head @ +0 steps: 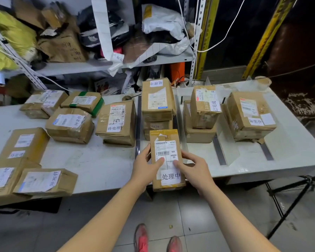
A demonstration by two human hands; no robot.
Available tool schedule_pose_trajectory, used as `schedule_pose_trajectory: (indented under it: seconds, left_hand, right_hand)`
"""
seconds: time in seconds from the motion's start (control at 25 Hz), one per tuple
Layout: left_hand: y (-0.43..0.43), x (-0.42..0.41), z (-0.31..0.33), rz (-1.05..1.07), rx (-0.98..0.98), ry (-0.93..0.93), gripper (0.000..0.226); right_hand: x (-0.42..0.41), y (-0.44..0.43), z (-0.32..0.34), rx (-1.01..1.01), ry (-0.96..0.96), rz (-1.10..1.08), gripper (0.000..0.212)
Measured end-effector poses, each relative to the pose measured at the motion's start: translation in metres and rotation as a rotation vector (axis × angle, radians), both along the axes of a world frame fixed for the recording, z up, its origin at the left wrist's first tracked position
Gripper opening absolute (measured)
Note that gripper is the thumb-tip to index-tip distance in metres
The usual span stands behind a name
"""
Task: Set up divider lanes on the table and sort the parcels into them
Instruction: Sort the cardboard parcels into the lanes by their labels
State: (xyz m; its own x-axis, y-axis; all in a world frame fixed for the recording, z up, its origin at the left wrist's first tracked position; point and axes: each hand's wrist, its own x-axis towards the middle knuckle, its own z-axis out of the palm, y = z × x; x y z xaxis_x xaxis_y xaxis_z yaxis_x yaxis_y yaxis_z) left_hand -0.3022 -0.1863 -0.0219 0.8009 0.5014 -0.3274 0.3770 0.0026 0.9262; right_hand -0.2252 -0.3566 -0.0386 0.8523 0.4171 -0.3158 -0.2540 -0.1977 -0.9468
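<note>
Held parcel [166, 159]: brown carton with a barcode slip and a white label reading 处理中, long axis pointing away from the body. Far end in the lane between the left divider [139, 120] and the middle divider [182, 135], both clear strips, just in front of a two-high stack [157, 102] topped by a box with the same label. Near end out past the front edge of the table [98, 164]; contact with the tabletop not discernible.

Left hand [145, 164]: clasped on the parcel's left edge, thumb flat across the top face below the barcode, fingers wrapped down the side.

Right hand [191, 166]: mirrored grip on the right edge, thumb on the top face, fingers curled round the side.

Both forearms bare, stretched forward, converging from the lower corners of the view.

Further right, beyond the middle divider: a stack labelled 已完成 [205, 106], a third divider [227, 146], then a stack labelled 异常件 [249, 111]. Loose parcels across the table's left half.
</note>
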Motion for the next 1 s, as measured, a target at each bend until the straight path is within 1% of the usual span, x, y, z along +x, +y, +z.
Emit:
schedule_pose_trajectory:
  seconds: [0.12, 0.24, 0.36, 0.4, 0.52, 0.56, 0.64, 0.8, 0.88, 1.0]
  left_hand:
    - [-0.004, 0.002, -0.02, 0.062, -0.026, 0.038, 0.058]
    - [-0.003, 0.007, -0.038, 0.055, -0.1, 0.095, 0.065]
    - [0.002, 0.012, -0.054, 0.036, -0.137, 0.097, 0.07]
    - [0.003, 0.013, -0.058, 0.049, -0.133, 0.095, 0.068]
    - [0.003, 0.014, -0.071, 0.135, -0.085, 0.101, 0.052]
    - [0.002, 0.015, -0.075, 0.152, -0.067, 0.101, 0.05]
    - [0.002, 0.017, -0.081, 0.159, -0.052, 0.105, 0.049]
    - [0.003, 0.021, -0.074, 0.083, -0.008, 0.147, 0.057]
    - [0.004, 0.018, -0.061, 0.039, 0.024, 0.152, 0.056]
    - [0.018, 0.014, -0.023, 0.011, 0.077, 0.114, 0.059]
  right_hand:
    - [0.003, 0.012, -0.017, -0.081, 0.001, 0.012, 0.048]
    - [0.006, 0.021, -0.034, -0.193, -0.021, 0.027, 0.05]
    - [0.014, 0.028, -0.048, -0.277, -0.045, 0.025, 0.05]
    - [0.017, 0.03, -0.052, -0.295, -0.049, 0.02, 0.05]
    - [0.024, 0.04, -0.058, -0.348, -0.052, 0.034, 0.052]
    - [0.025, 0.043, -0.06, -0.357, -0.053, 0.043, 0.054]
    - [0.028, 0.048, -0.063, -0.38, -0.061, 0.054, 0.058]
    - [0.035, 0.051, -0.059, -0.432, -0.09, 0.083, 0.061]
    - [0.036, 0.052, -0.048, -0.463, -0.167, 0.082, 0.059]
    - [0.042, 0.059, -0.015, -0.436, -0.373, 0.09, 0.054]
